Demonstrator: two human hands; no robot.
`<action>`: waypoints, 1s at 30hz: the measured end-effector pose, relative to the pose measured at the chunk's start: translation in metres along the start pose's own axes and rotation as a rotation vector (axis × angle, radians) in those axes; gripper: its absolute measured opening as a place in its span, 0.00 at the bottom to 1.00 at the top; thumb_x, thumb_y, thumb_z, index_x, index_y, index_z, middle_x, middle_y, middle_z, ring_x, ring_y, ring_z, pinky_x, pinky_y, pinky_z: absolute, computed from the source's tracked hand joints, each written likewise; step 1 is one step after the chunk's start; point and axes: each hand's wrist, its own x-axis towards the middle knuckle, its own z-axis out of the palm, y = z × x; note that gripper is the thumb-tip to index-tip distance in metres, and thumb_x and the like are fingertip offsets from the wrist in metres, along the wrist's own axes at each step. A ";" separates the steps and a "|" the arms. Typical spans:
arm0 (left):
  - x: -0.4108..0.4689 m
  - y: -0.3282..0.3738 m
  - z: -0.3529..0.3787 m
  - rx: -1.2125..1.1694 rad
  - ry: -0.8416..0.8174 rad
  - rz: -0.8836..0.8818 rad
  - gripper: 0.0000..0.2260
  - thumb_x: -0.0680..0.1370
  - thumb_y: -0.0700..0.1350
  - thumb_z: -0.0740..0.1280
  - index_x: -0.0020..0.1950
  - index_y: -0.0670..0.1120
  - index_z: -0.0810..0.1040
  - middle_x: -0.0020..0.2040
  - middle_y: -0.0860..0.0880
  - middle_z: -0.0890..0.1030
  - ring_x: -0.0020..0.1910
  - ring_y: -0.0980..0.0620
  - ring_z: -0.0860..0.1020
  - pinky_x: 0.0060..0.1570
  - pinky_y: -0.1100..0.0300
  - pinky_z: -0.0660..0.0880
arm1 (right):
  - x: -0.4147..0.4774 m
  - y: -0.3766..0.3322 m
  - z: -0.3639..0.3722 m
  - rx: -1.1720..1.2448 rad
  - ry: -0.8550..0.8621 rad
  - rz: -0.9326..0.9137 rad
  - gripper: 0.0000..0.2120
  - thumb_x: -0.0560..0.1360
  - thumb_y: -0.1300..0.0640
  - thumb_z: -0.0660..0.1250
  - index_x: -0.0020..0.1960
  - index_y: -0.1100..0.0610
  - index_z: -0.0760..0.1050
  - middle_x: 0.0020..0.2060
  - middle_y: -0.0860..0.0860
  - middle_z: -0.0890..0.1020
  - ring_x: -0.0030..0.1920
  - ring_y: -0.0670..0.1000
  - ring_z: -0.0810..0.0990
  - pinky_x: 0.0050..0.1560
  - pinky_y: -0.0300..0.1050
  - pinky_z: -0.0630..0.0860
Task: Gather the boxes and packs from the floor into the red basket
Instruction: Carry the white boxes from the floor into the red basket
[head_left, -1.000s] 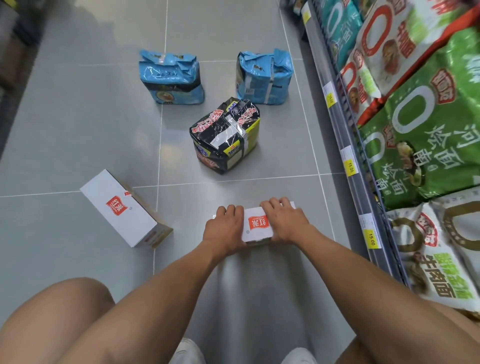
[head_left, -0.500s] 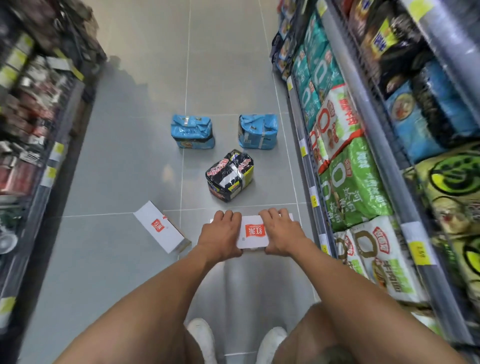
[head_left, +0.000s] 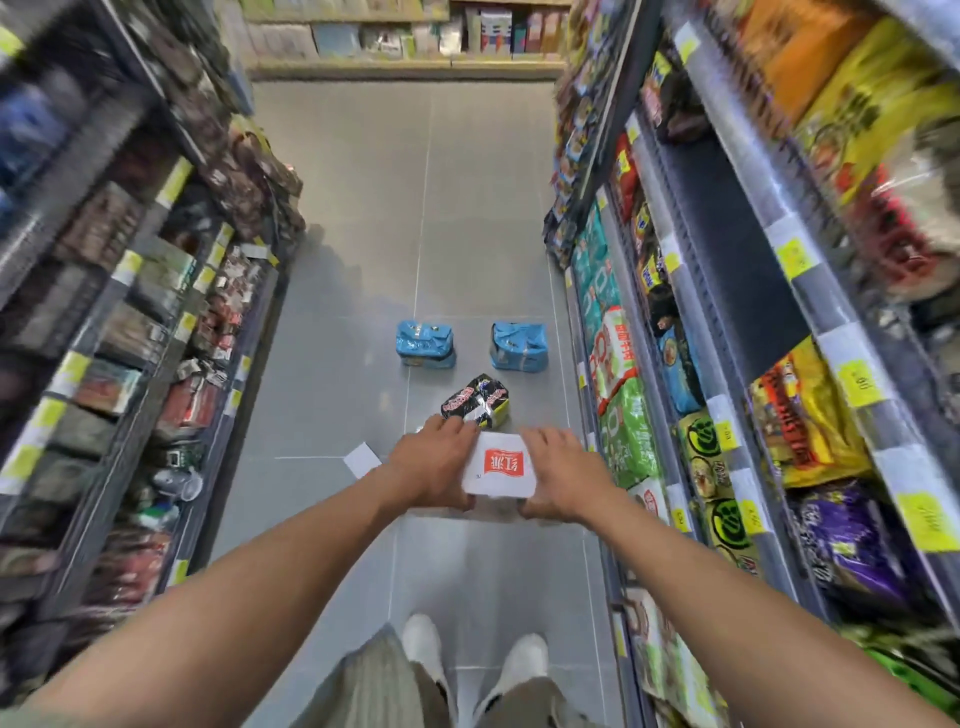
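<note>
Setting: Grey tiled floor (head_left: 363, 208) of a shop aisle, with stocked shelves on both sides.
Held item: You hold a white box (head_left: 500, 465) with a red logo, clear of the floor and out at arm's length in front of you.
Left hand: Your left hand (head_left: 431, 465) grips the box's left end, fingers curled over its far edge.
Right hand: Your right hand (head_left: 558, 478) wraps the right end in the same way.
Step in hand: Judged to be the carry stage for this box. It is lifted but not yet deposited.
Red basket: Not in view. Locate it before you release.
Next move: Turn to find the basket, keep the box level between both hands, and lower it in rather than dropping it.
Left on the floor: A black pack (head_left: 478, 401) lies just beyond your hands. Two blue packs (head_left: 425, 344) (head_left: 519, 346) sit farther up the aisle, side by side but apart. A second white box (head_left: 361, 459) is mostly hidden behind your left wrist.
Obstructions: The black pack lies directly ahead, so step around it. The right-hand shelves (head_left: 628, 436) stand close beside your right arm.
</note>
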 end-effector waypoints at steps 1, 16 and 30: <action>-0.007 0.003 -0.010 -0.004 0.015 0.002 0.44 0.66 0.69 0.73 0.72 0.49 0.62 0.66 0.47 0.72 0.63 0.44 0.70 0.53 0.45 0.79 | -0.008 -0.001 -0.009 -0.010 0.024 -0.010 0.51 0.65 0.35 0.76 0.79 0.50 0.55 0.71 0.53 0.69 0.70 0.57 0.68 0.61 0.62 0.78; -0.033 0.063 -0.086 0.031 0.203 0.208 0.49 0.66 0.75 0.65 0.80 0.52 0.58 0.74 0.53 0.69 0.69 0.48 0.68 0.57 0.48 0.77 | -0.115 0.031 -0.067 0.004 0.311 0.095 0.46 0.64 0.32 0.75 0.75 0.47 0.60 0.69 0.48 0.71 0.69 0.54 0.69 0.58 0.55 0.78; 0.046 0.092 -0.157 0.152 0.146 0.754 0.49 0.66 0.76 0.66 0.79 0.51 0.60 0.75 0.51 0.68 0.73 0.47 0.66 0.63 0.43 0.76 | -0.173 0.005 -0.077 0.246 0.436 0.637 0.53 0.59 0.21 0.66 0.77 0.43 0.58 0.69 0.46 0.70 0.70 0.52 0.68 0.58 0.56 0.75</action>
